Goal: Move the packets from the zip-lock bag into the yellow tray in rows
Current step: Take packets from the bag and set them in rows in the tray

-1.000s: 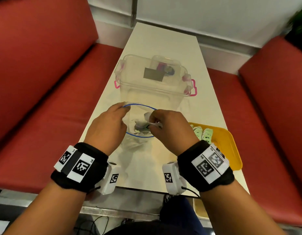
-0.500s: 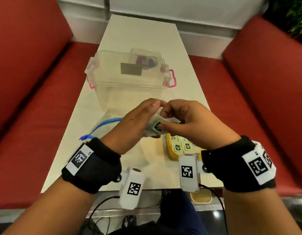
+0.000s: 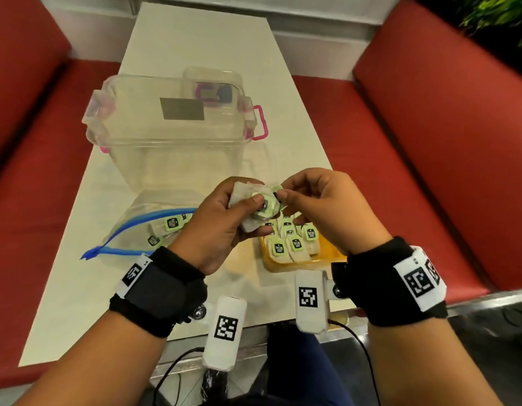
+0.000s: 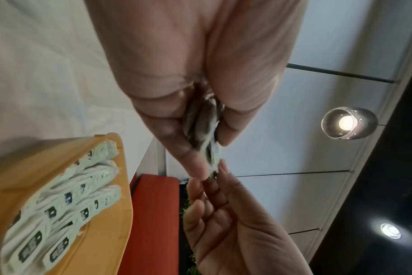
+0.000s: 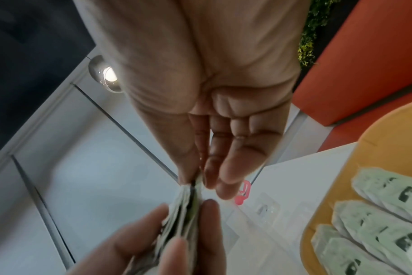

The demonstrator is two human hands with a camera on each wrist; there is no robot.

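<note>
My left hand [image 3: 224, 218] grips a small stack of white packets with green labels [image 3: 261, 208] above the table, thumb on top. My right hand [image 3: 295, 200] pinches the edge of the top packet [image 5: 193, 188] between thumb and forefinger. Both hands hover just above the yellow tray [image 3: 330, 256], where several packets [image 3: 295, 244] lie in rows. The zip-lock bag [image 3: 142, 230] with a blue seal lies flat to the left, a few packets [image 3: 172, 224] still inside. In the left wrist view the stack [image 4: 205, 126] sits edge-on between my fingers.
A clear plastic box [image 3: 172, 124] with pink latches stands behind the hands on the white table [image 3: 207, 39]. Red benches [image 3: 429, 142] run along both sides. The tray sits near the table's front right edge.
My right hand pulled packets out of the bag. Both hands then moved right over the tray, the left hand letting go of the bag and taking the stack; the bag now lies flat.
</note>
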